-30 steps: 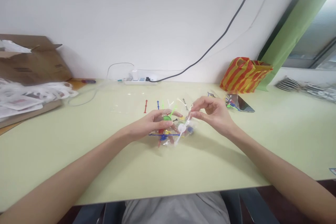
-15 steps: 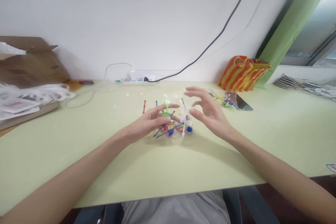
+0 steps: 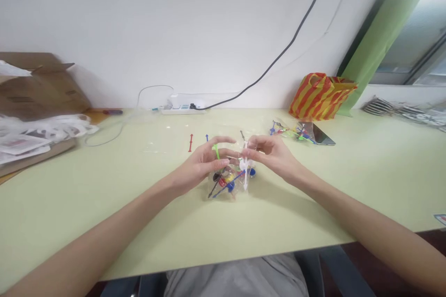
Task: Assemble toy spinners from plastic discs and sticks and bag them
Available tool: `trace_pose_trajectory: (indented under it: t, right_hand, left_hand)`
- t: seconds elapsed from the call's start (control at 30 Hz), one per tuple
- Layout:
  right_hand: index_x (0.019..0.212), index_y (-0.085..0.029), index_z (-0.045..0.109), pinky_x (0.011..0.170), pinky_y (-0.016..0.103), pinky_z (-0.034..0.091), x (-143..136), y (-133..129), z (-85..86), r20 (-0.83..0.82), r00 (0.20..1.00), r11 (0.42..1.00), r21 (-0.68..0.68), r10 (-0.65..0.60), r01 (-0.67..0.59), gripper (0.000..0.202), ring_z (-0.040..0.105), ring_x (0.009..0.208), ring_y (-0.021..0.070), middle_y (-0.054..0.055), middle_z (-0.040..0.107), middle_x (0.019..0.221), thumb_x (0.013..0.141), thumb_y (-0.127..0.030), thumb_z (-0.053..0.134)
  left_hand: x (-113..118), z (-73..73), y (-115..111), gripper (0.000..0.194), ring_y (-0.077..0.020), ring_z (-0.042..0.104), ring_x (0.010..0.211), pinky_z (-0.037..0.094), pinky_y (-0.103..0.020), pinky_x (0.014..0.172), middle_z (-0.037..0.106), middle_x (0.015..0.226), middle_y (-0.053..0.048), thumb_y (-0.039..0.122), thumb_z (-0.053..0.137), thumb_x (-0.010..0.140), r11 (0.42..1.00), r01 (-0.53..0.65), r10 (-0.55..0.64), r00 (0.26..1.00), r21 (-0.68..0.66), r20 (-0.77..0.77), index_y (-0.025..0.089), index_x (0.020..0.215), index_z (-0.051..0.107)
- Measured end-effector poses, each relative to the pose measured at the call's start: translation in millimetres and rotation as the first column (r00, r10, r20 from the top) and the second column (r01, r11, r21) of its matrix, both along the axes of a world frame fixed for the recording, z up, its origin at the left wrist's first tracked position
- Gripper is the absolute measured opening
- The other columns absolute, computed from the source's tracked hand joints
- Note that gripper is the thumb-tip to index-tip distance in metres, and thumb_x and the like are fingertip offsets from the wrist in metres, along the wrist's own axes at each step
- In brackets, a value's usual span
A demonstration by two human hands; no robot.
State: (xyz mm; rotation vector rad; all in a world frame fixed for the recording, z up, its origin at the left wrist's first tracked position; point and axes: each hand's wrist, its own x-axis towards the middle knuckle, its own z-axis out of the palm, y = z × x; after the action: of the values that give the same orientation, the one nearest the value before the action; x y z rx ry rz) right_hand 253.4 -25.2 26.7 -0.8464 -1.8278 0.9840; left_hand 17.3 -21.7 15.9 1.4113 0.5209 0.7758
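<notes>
A clear plastic bag (image 3: 239,192) with blue, black and red plastic pieces (image 3: 230,186) inside is over the pale-green surface (image 3: 174,234). At its left, the left hand (image 3: 203,161) has thumb and fingers apart; whether they grip I cannot tell. At its right edge, the right hand (image 3: 273,153) pinches a white plastic arrow (image 3: 245,180). Beyond the bag, far left, a brown cardboard box (image 3: 40,95) holds white material (image 3: 12,69).

Power strip (image 3: 183,111) behind the bag of parts (image 3: 238,189), carton (image 3: 42,90) left, carrier bag (image 3: 318,100) right.
</notes>
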Motion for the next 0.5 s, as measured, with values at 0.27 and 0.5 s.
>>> trace_pose_trajectory:
  t: [0.27,0.5]
  right_hand:
    - [0.075,-0.019,0.07,0.06,0.029,0.047,-3,-10,7.0,-0.247,0.958,0.974,0.134,-0.147,0.184,0.032,0.057,0.065,0.0141,0.002,0.06,0.071,0.095,-0.043,0.068]
    - [0.095,-0.018,0.072,0.051,0.026,0.042,5,1,2.4,-0.212,0.952,0.97,0.059,-0.219,0.236,0.037,0.052,0.057,0.0123,-0.001,0.054,0.065,0.099,-0.053,0.059]
  left_hand:
    - [6,3.6,-8,0.083,-0.026,0.075,0.093,0.057,-0.033,0.075,0.072,0.118,-0.013,0.028,0.084,0.083,0.998,0.054,-0.055,0.993,-0.016,-0.106,0.028,0.152,0.038]
    - [6,-4.2,-3,0.074,-0.0192,0.072,0.085,0.055,-0.031,0.077,0.074,0.107,-0.009,0.033,0.074,0.093,0.994,-0.008,0.025,0.988,0.113,-0.153,0.028,0.155,0.034]
